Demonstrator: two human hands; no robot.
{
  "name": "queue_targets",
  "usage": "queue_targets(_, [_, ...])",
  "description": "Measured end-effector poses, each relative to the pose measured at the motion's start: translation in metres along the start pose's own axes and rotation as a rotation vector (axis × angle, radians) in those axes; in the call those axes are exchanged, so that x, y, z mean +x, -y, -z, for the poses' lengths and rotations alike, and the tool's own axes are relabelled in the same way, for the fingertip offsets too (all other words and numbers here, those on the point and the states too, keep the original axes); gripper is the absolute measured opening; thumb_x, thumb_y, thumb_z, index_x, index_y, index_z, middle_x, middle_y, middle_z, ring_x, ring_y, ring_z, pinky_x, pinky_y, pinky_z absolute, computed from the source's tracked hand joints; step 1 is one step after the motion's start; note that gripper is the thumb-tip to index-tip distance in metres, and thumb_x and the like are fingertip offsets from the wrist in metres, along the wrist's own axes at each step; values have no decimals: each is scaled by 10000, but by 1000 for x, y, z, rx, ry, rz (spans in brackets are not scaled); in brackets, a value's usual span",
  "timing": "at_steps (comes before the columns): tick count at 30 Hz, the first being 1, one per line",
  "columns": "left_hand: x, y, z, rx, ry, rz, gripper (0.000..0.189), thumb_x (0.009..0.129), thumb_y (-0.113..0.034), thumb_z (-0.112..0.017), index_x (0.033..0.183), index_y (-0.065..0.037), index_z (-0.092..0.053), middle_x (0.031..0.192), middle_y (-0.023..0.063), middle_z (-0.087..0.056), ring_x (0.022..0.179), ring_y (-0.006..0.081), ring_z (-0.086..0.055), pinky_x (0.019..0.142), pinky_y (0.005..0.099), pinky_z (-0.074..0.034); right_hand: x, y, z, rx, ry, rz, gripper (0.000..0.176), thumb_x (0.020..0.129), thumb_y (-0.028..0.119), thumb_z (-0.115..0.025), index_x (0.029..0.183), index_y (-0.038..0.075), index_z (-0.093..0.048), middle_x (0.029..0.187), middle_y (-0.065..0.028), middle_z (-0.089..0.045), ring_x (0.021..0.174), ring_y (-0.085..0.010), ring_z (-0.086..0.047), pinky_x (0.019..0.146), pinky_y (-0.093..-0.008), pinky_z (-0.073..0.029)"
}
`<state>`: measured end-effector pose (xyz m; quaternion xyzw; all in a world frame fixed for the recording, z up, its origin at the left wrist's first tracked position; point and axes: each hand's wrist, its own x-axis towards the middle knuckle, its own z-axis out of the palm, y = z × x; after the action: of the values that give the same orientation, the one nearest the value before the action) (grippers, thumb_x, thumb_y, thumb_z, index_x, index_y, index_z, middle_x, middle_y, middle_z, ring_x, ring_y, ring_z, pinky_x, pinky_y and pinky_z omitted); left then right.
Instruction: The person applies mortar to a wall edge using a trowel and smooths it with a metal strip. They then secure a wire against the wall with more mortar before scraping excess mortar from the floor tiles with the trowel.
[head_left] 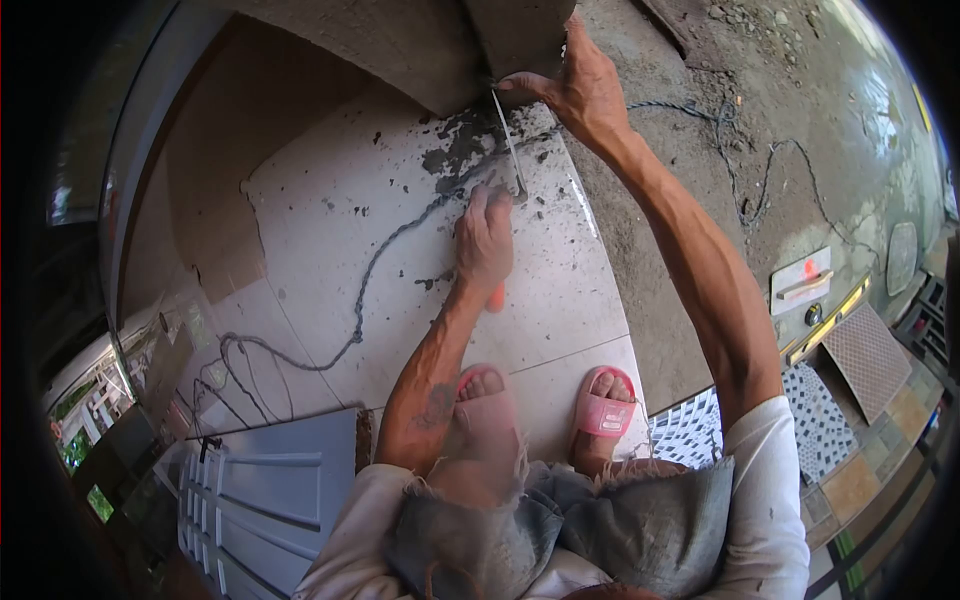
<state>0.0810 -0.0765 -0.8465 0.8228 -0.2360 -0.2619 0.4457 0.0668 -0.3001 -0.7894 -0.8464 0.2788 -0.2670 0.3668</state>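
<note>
Looking out from the head, a single wide, bowed view faces steeply down and forward: frayed grey denim shorts close beneath, speckled white floor tiles across the middle, rough grey masonry at the far side.

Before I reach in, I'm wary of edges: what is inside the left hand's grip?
Part of an orange handle shows behind the left hand and a thin blade ahead; the hand covers what lies between.

Post: grey, cement-like, dark seam between two faces | Hand tool: slim, pale metal blade, orange handle, gripped in the left hand; blade slanting toward the post, tip at its lower edge, contact unclear
</note>
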Motion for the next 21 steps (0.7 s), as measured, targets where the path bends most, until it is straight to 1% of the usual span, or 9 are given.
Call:
queue_targets(2, [-2, 7, 3, 28, 21, 28, 385, 963, -384, -427, 875, -23, -527, 589, 77, -528, 481, 218, -554, 531, 359, -460, 1, 2, 1, 6, 14, -12, 965, 707, 320, -870, 1462, 37, -340, 1303, -268, -568, 1205, -436, -543, 1000, -486, -454])
queue_targets(5, [-9, 10, 9, 36, 52, 178, 394, 958, -401, -442, 883, -24, -530, 608, 72, -534, 475, 198, -547, 493, 343, -456, 2, 5, 5, 49, 48, -31, 973, 714, 343, -863, 1475, 56, -328, 1329, -266, -552, 1229, -428, -529, 1004, -483, -452])
queue_targets(8, [-27, -4, 21, -54, 80, 314, 410, 954, -430, -456, 892, -31, -528, 624, 69, -532, 473, 175, -539, 451, 323, -449, -6, 2, 8, -16, 65, -76, 1033, 719, 378, -853, 1516, 98, -259, 1352, -262, -540, 1244, -429, -519, 1013, -476, -452])
queue_targets(11, [-37, -5, 33, -85, 133, 392, 414, 953, -448, -469, 908, -42, -530, 636, 65, -528, 477, 158, -534, 431, 308, -446, -28, -9, 3, -11, -76, -89, 867, 760, 366, -836, 1414, -2, -401, 1312, -297, -535, 1239, -434, -515, 1000, -470, -455])
queue_targets(12, [-39, -16, 38, -103, 153, 426, 410, 952, -448, -476, 920, -44, -534, 639, 64, -528, 475, 157, -531, 430, 306, -447, -44, -8, -2, -2, -153, -105, 787, 781, 304, -824, 1401, 23, -428, 1259, -261, -578, 1210, -410, -535, 969, -466, -466])
queue_targets(14, [-44, -32, 46, -172, 216, 504, 394, 952, -437, -492, 945, -46, -543, 650, 57, -532, 480, 152, -528, 435, 300, -450, -87, -6, -10, -76, -3, 6, 716, 822, 273, -779, 1406, 42, -434, 1303, -223, -561, 1251, -378, -512, 981, -476, -452])
queue_targets(16, [-48, -41, 63, -261, 281, 593, 372, 952, -415, -510, 973, -46, -553, 666, 47, -540, 492, 145, -527, 444, 291, -455, -103, -2, -19, -159, 142, 93, 650, 861, 247, -728, 1412, 60, -439, 1349, -183, -538, 1292, -345, -482, 1000, -492, -429])
queue_targets(19, [-53, -50, 106, -310, 281, 514, 351, 941, -389, -562, 994, -43, -557, 677, 33, -544, 536, 132, -538, 469, 276, -457, -114, 0, -29, -279, 324, 147, 576, 906, 237, -659, 1418, 81, -447, 1417, -129, -491, 1351, -301, -429, 1033, -524, -382])
queue_targets(21, [-50, -46, 135, -200, 264, 441, 343, 934, -331, -603, 958, 11, -583, 681, 42, -561, 551, 118, -556, 474, 317, -462, -113, -3, -38, -295, 417, 180, 552, 919, 254, -636, 1416, 92, -457, 1454, -108, -458, 1384, -281, -392, 1048, -543, -352])
